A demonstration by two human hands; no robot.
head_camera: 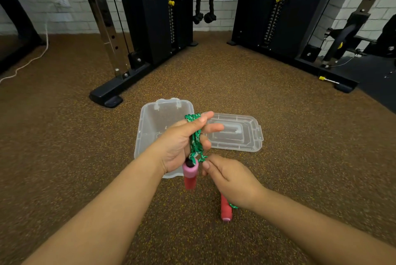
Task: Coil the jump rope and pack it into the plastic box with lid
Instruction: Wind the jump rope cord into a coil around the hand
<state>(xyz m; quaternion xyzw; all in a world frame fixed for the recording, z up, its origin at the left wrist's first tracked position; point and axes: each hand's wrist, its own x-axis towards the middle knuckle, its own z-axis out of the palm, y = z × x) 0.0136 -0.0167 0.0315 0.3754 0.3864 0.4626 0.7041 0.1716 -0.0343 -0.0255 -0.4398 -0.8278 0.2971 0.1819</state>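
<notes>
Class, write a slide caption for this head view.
Left hand bundles green rope; right hand wraps it above open plastic box.

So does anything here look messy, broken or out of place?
Nothing stands out. The plastic box sits open on the floor with its lid lying flat beside it, neither cracked. The left hand holds the green rope bunched, one pink handle hanging; the right hand works the loose end.

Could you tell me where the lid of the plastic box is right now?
In the head view the clear lid lies flat on the speckled floor, right of the open plastic box and beyond the right hand.
</notes>
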